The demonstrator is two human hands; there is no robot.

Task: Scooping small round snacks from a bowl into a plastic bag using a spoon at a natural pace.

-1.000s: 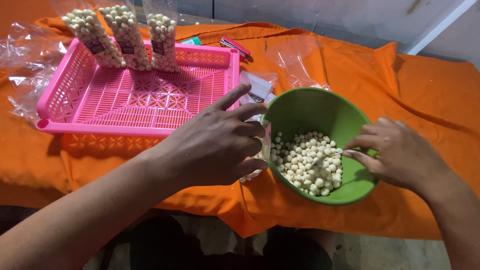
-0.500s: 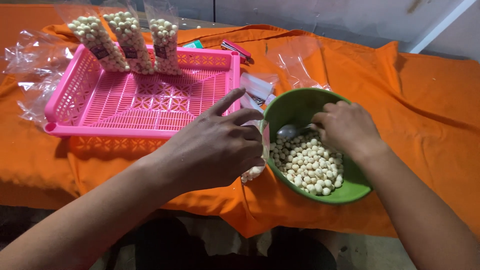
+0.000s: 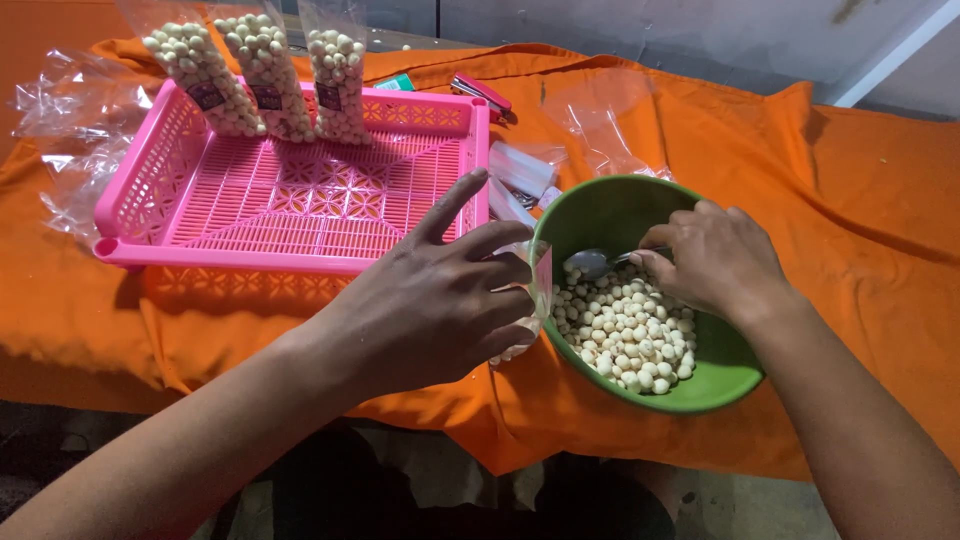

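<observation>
While left grip (image 3: 440,300) clenches bag (image 3: 530,290) | right grip (image 3: 715,260) grasps spoon (image 3: 590,262) beside it

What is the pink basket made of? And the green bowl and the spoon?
The pink basket looks like hard plastic: bright even colour and a moulded lattice of holes. The green bowl seems plastic too, smooth with a soft shine. The spoon in the right hand looks like metal, grey and shiny, though little of it shows.

A wrinkled orange cloth (image 3: 860,200) covers the bench and hangs over its near edge. Beyond the far edge stands a pale grey wall (image 3: 640,35) with a white strip (image 3: 885,55) slanting near the far right corner. Below the near edge, the dark floor (image 3: 60,450) lies in shadow.
</observation>
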